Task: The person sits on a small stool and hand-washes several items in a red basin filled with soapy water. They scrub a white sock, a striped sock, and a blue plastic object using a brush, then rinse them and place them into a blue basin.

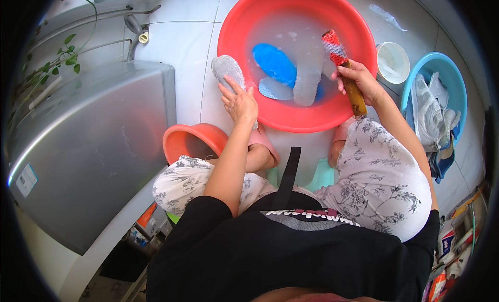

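A grey insole (227, 68) lies at the left edge of the red basin (296, 126), its toe end pointing away from me. My left hand (240, 103) is on it, fingers spread over its surface and gripping its edge. In my right hand (363, 81) is a brush with a wooden handle (354, 96); red and grey yarn-like material wraps its far end (335, 46). That hand is above the basin's right side. Cloudy water fills the basin. In it are a blue insole (274, 64), a pale blue patterned piece (274, 89) and another grey insole (309, 78).
A blue basin (460, 86) with white shoes (429, 112) stands at the right, beside a white tub (393, 63). An orange bucket (176, 138) is near my left knee. A grey appliance (99, 156) takes up the left side, with a leafy plant (67, 55) behind.
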Action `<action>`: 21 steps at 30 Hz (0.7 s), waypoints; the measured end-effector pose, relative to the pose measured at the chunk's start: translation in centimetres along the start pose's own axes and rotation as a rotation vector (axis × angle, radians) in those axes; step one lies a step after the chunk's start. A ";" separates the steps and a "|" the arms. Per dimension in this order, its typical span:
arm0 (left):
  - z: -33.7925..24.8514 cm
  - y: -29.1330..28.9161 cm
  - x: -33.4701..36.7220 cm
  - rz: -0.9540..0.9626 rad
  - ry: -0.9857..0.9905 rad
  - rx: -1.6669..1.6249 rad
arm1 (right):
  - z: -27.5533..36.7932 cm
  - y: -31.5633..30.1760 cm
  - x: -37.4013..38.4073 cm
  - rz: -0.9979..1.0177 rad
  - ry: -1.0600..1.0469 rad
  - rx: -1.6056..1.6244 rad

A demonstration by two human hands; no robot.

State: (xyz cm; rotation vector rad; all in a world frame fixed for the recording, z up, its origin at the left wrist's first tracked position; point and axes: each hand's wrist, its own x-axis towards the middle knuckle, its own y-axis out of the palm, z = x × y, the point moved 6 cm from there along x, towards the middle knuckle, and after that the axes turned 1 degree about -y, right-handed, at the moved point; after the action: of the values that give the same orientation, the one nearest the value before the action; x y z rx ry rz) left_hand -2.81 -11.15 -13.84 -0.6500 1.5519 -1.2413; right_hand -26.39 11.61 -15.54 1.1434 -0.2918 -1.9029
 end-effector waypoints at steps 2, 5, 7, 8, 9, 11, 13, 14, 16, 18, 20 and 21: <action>-0.3 -0.2 0.1 0.002 0.000 -0.004 | 0.1 -0.2 0.0 0.001 -0.005 0.005; -0.3 -1.1 -0.3 0.002 -0.022 -0.031 | -0.2 -0.5 0.1 -0.007 -0.014 0.026; 0.3 -1.5 0.1 -0.030 -0.045 -0.107 | -0.2 -0.5 0.1 -0.007 -0.016 0.028; 0.7 -1.8 0.3 -0.045 -0.058 -0.144 | -0.2 -0.4 0.0 -0.012 -0.014 0.027; 0.8 -2.0 0.5 -0.051 -0.060 -0.173 | -0.1 -0.4 0.0 -0.017 -0.013 0.025; 0.4 -3.2 0.5 -0.088 -0.073 -0.203 | -0.1 -0.5 0.0 -0.017 -0.017 0.030; -0.3 -4.2 0.3 -0.232 0.023 -0.203 | -0.3 -0.7 0.1 -0.013 -0.022 0.041; -0.7 -4.6 0.0 -0.358 0.124 -0.188 | -0.2 -0.7 0.1 -0.012 -0.028 0.046; -2.8 -4.6 -0.8 -0.427 0.409 -0.206 | -0.2 -0.8 0.0 -0.012 -0.036 0.055; -6.6 -3.2 -1.7 -0.307 0.774 -0.272 | -0.1 -0.9 0.0 -0.012 -0.072 0.095; -10.7 0.4 -2.6 0.054 0.807 -0.448 | -0.1 -0.9 0.1 -0.016 -0.090 0.111; -12.2 1.9 -2.8 0.067 0.735 -0.385 | 0.0 -0.8 0.1 -0.028 -0.095 0.113</action>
State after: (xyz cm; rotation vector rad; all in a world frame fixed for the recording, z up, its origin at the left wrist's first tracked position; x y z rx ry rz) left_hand -12.75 -3.37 -14.96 -0.3795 2.4406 -1.2029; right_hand -26.89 12.06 -16.05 1.1377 -0.4422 -1.9894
